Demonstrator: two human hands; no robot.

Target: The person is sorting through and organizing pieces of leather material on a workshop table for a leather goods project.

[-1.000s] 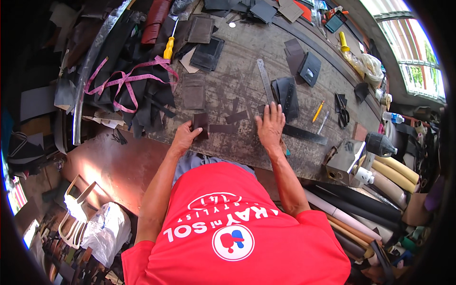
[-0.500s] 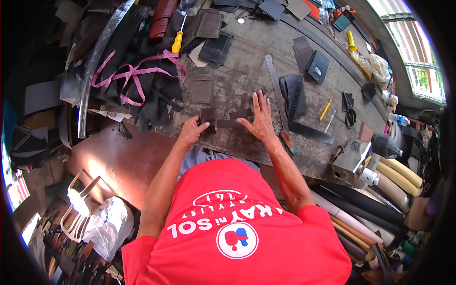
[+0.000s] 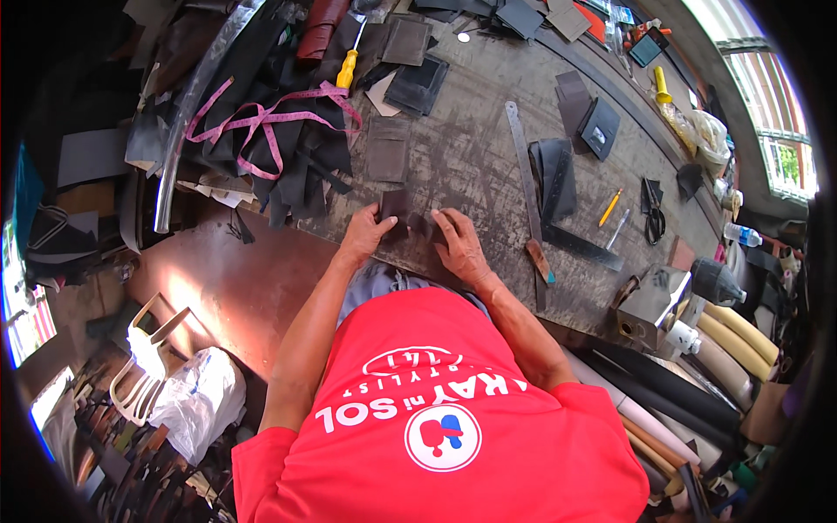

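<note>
On my feed, the left hand (image 3: 362, 235) pinches a dark leather rectangle (image 3: 394, 206) at its two o'clock; the right hand (image 3: 462, 249) bends its fingers near a dark strip (image 3: 422, 228) at ten, grip unclear. Looks like positioning; next needs careful edge alignment.

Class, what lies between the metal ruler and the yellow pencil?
The head view shows a black sheet and one arm of a black L-shaped ruler there.
</note>
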